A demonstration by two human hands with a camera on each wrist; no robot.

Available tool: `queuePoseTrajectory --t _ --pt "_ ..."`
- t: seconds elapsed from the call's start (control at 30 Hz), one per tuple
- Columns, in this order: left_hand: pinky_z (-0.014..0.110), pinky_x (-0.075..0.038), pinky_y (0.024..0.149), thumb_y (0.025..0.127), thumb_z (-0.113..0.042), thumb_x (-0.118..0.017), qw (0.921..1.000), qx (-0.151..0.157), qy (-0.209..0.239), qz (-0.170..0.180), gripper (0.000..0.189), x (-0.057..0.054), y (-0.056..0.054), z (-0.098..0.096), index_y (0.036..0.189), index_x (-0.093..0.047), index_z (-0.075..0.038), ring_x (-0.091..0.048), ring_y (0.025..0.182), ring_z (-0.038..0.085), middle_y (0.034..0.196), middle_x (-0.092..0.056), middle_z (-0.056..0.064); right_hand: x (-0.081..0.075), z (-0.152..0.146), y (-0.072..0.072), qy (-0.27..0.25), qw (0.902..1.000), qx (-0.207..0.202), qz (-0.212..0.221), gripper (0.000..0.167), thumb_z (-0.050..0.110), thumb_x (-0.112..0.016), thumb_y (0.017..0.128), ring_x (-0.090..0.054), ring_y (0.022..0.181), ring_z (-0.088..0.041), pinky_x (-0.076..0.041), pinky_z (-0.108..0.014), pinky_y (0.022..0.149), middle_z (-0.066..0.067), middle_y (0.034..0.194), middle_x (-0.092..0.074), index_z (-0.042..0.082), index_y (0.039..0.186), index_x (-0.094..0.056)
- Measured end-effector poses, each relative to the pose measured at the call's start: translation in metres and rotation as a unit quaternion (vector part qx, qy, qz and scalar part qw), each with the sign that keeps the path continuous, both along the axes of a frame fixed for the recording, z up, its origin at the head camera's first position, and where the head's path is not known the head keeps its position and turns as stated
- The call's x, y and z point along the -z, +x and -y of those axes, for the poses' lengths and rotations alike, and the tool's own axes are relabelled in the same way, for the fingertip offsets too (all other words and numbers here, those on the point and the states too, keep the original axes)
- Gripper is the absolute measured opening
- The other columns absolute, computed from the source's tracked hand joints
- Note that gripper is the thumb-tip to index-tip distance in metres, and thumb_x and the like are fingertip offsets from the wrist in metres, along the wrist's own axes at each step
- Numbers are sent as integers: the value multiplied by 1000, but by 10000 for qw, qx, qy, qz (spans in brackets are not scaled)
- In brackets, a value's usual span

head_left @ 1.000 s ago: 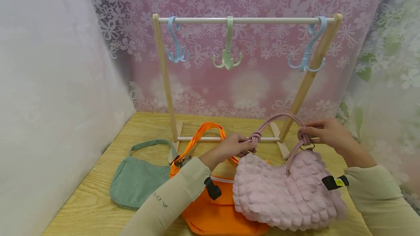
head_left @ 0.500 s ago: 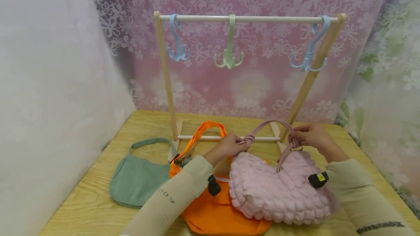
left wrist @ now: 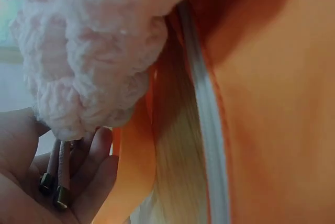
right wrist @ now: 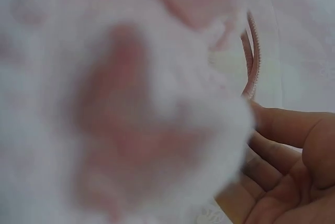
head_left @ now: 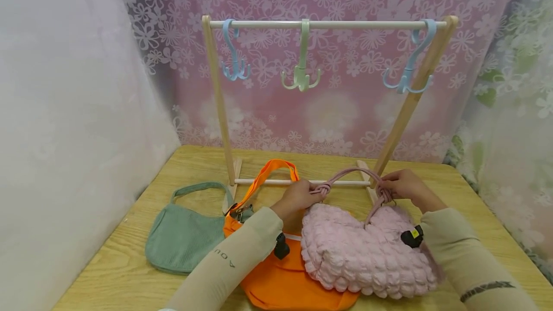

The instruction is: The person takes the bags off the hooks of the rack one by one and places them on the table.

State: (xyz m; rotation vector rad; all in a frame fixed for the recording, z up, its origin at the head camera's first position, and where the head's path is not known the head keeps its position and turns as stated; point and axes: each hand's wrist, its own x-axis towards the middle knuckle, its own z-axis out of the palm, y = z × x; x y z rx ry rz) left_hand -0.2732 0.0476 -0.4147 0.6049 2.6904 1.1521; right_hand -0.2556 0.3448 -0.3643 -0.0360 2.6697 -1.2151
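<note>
A puffy pink handbag (head_left: 367,253) with a knotted cord handle (head_left: 352,171) is at the front right in the head view. My left hand (head_left: 298,198) grips the handle's left knot; in the left wrist view two metal-tipped cord ends (left wrist: 63,182) show between thumb and fingers. At the right knot, my right hand (head_left: 408,188) pinches the handle with thumb and fingertips. The bag overlaps an orange bag (head_left: 289,282) with a white zipper (left wrist: 204,109). Fuzzy pink fabric (right wrist: 157,103) fills most of the right wrist view and covers part of the fingertips.
A green corduroy bag (head_left: 183,239) lies to the left, beside the orange strap (head_left: 263,181). Behind stands a wooden rack (head_left: 220,109) whose white rail (head_left: 358,25) carries two blue hooks (head_left: 235,56) and a green hook (head_left: 301,61). The wooden table (head_left: 112,248) meets a curtain behind.
Both hands have shifted left with the pink handbag, the right hand more, and the handle has come lower, most of it in the first half second.
</note>
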Motion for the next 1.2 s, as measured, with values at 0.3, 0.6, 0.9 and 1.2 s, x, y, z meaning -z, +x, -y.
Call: queuePoseTrajectory --t 0.3,0.6,0.9,1.2 --pt "19 -27 40 93 -37 -65 9947 -151 -814 -610 24 0 3 -2 98 -75 -15 -36 43 8 52 -43 -6 8 1 -5 88 9999 105 104 43 12 -54 100 -66 82 -17 -58 -38 75 -34 116 -57 -21 128 -49" --pt "20 -28 43 95 -37 -63 9931 -67 -968 -659 22 0 5 -2 99 -73 -18 -38 46 9 57 -46 -5 9 1 -4 156 9995 -42 285 49 15 -50 102 -65 97 -28 -57 -40 82 -37 126 -49 -20 134 -42" --pt "25 -52 69 96 -37 -61 9872 -95 -1358 -827 34 -5 7 0 114 -71 -11 -63 77 12 97 -71 -1 11 -3 -6 132 9983 -255 501 52 19 -41 106 -57 115 -42 -54 -44 88 -39 133 -44 -21 138 -34" --pt "27 -53 72 95 -34 -63 9837 102 -1446 -1062 28 -5 8 -1 109 -73 -12 -64 82 13 101 -71 1 5 -6 2 137 9978 -398 512 54 21 -37 107 -50 121 -48 -50 -49 95 -41 135 -41 -23 138 -32"
